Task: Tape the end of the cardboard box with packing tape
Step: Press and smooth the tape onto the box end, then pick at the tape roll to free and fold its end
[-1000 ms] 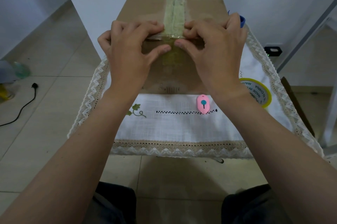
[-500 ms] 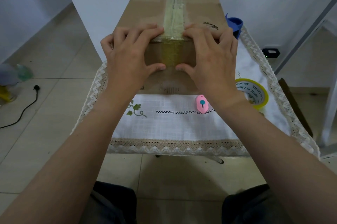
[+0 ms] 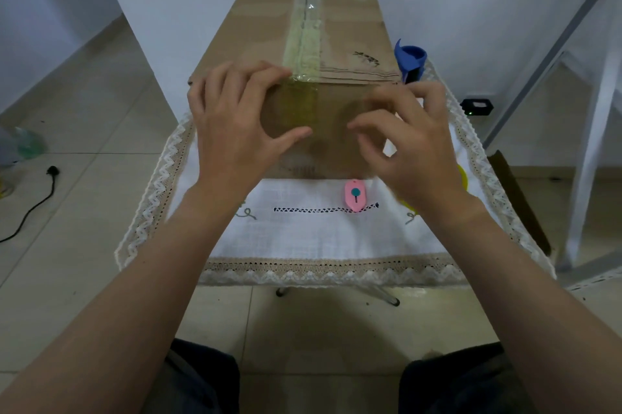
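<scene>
Head view: a cardboard box is seen lying along the table, its long axis running from the near edge toward the far wall.
Tape: a yellowish tape strip is laid down the top seam and folded over the near end face.
Left hand: spread flat on the near end, fingers over the top edge just beside the strip, thumb pressed on the face; nothing is clasped.
Right hand: blurred, fingers loosely curled and apart, held off the face toward the box's right corner; nothing is gripped.
Key relation: the folded tape end lies directly under the left hand, which is judged nearer; any remaining smoothing would run downward along the end face.
Nearby: a pink cutter rests just below the box.
</scene>
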`<state>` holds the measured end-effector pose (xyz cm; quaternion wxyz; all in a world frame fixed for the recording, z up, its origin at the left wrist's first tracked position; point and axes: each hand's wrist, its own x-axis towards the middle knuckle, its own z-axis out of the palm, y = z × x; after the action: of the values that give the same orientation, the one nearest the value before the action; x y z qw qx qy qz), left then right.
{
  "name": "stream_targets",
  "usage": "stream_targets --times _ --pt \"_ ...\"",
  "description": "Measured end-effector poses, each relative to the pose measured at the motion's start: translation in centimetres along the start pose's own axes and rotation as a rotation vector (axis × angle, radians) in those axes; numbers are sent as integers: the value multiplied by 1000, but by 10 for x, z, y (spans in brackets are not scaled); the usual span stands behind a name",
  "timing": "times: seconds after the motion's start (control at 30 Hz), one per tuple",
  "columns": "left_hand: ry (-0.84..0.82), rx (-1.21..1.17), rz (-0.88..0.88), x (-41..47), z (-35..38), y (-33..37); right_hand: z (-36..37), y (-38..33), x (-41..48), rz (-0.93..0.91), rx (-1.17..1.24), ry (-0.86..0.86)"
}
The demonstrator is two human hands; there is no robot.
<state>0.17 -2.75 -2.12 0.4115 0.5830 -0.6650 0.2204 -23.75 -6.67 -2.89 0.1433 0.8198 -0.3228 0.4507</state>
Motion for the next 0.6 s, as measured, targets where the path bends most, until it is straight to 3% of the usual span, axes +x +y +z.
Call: stream_targets --times 0.1,0.2,0.33,0.47,0.6 --pt "1 -35 -7 -5 2 21 -18 12 -12 244 -26 -222" --pt "-113 -213 -79 -9 6 42 -27 25 -29 553 -144 -508" --pt "-352 -319 -189 -16 13 57 -31 29 -40 674 -168 -748" --pt "-513 -338 -296 -23 22 61 -25 28 -45 654 -104 -745" --pt "-571 -402 -397 -25 27 64 -23 25 -43 572 -129 -588"
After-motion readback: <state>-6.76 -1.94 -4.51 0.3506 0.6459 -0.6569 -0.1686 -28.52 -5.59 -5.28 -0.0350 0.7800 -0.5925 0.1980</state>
